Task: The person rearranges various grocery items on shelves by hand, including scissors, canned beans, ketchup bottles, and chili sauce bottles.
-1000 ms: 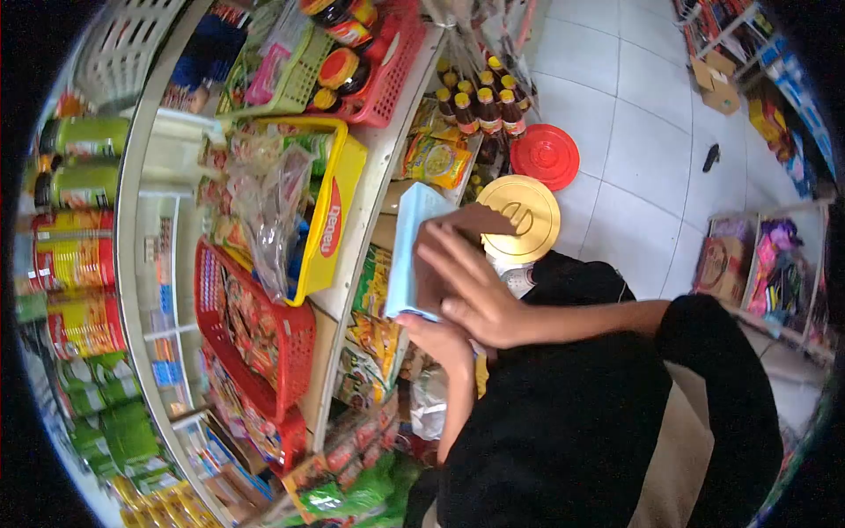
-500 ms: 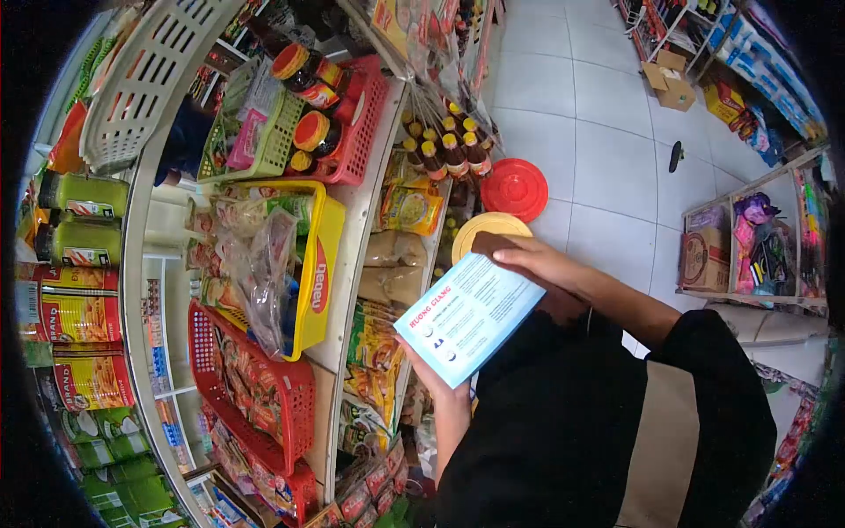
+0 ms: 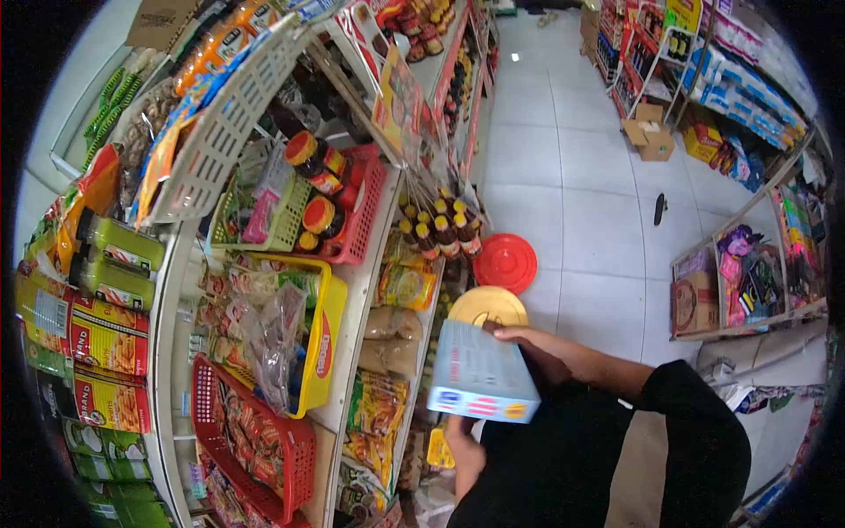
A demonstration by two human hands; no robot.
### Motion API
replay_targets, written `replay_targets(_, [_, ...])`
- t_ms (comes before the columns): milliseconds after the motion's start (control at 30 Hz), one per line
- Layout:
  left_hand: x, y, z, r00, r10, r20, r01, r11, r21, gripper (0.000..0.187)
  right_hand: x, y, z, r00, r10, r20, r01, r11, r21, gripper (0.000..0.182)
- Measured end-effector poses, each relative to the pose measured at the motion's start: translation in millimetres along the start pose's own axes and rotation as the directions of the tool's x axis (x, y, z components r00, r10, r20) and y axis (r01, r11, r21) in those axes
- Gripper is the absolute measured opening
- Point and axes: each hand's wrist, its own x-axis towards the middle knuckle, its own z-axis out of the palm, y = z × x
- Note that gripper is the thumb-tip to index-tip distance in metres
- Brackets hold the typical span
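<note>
Left hand (image 3: 468, 456) and right hand (image 3: 530, 343) hold a pale-blue box (image 3: 482, 377).
Fingers clamped on it, likely inspecting; turning would need both grips.

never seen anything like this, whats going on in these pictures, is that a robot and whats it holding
No machine here: these are a person's own two bare hands. Every picture comes from one camera worn on that person's head, looking forward and down, so their black top shows at the bottom. The left hand holds a light blue box at its near end, and the right hand is at its far corner, its grip partly hidden. On the shelf to the left sit a yellow basket, a red basket and a pink basket holding jars.
</note>
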Motion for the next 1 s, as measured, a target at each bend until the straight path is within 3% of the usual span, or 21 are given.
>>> replay_targets(33, [1,16,-6,0.982,0.146,0.123,-0.143,0.989,-0.033,0.077,-4,2,0,0.991,-0.100,0.092,0.104,0.993,-0.046,0.041])
replay_targets(67, [2,33,-11,0.927,0.287,0.241,-0.271,0.957,-0.100,0.077,-10,4,1,0.994,-0.067,0.088,0.068,0.998,-0.003,0.040])
replay_targets(100, [10,44,-13,0.954,0.110,0.279,-0.009,0.940,-0.342,0.081,-22,2,9,0.996,-0.036,0.086,0.033,0.999,0.042,0.040])
replay_targets(167, [23,75,-15,0.964,-0.071,0.256,0.117,0.979,-0.167,0.096,-41,-12,30,0.996,-0.040,0.082,0.044,0.998,-0.049,0.041])
replay_targets(200, [29,65,-22,0.944,0.000,0.331,0.092,0.961,-0.260,0.088,-45,-17,37,0.996,-0.042,0.082,0.050,0.995,-0.092,0.041])
replay_targets(300, [29,69,-5,0.945,-0.124,0.303,0.193,0.958,-0.210,0.077,12,-9,5,0.912,-0.406,0.055,0.403,0.861,-0.309,0.040])
replay_targets(333, [31,55,0,0.929,-0.235,0.288,0.345,0.831,-0.435,0.078,16,-5,7,0.907,-0.419,-0.037,0.398,0.884,-0.247,0.039])
replay_targets(400, [27,52,14,0.936,-0.243,0.256,0.346,0.779,-0.524,0.079,42,13,-14,0.765,-0.635,-0.110,0.572,0.748,-0.337,0.038])
replay_targets(433, [27,50,17,0.942,-0.242,0.231,0.333,0.754,-0.567,0.079,58,23,-29,0.678,-0.735,0.008,0.680,0.623,-0.386,0.038])
replay_targets(467, [28,39,18,0.958,-0.224,0.179,0.286,0.782,-0.553,0.080,36,22,-16,0.768,-0.641,-0.008,0.604,0.728,-0.326,0.040])
replay_targets(533, [28,31,23,0.977,-0.172,0.123,0.211,0.813,-0.543,0.081,23,26,-18,0.829,-0.558,0.038,0.547,0.795,-0.262,0.045])
replay_targets(633, [25,40,31,0.994,-0.111,0.009,0.100,0.853,-0.512,0.080,-8,16,-9,0.842,-0.536,0.057,0.497,0.732,-0.467,0.047])
replay_targets(667, [26,51,34,0.997,-0.071,-0.042,0.039,0.851,-0.524,0.080,-29,11,5,0.887,-0.455,0.076,0.437,0.776,-0.454,0.045])
replay_targets(767, [34,59,35,0.975,-0.103,-0.196,-0.029,0.818,-0.575,0.084,-54,14,7,0.891,-0.392,0.229,0.454,0.770,-0.449,0.042])
replay_targets(800, [35,52,34,0.972,-0.097,-0.214,-0.059,0.782,-0.621,0.084,-61,13,8,0.910,-0.332,0.248,0.406,0.838,-0.365,0.041])
replay_targets(900, [25,43,45,0.991,-0.037,-0.132,-0.054,0.776,-0.629,0.088,-56,0,-4,0.814,-0.487,0.316,0.574,0.592,-0.565,0.044])
replay_targets(933, [23,48,46,0.999,0.005,-0.048,-0.030,0.846,-0.532,0.092,-61,-8,1,0.884,-0.426,0.195,0.454,0.680,-0.575,0.046])
replay_targets(967, [20,57,49,0.996,-0.023,0.090,0.066,0.856,-0.513,0.093,-41,-9,-17,0.785,-0.537,0.310,0.604,0.549,-0.578,0.050])
replay_targets(1000, [16,66,51,0.973,-0.056,0.225,0.161,0.862,-0.481,0.094,-45,-16,-9,0.737,-0.634,0.234,0.634,0.531,-0.562,0.051])
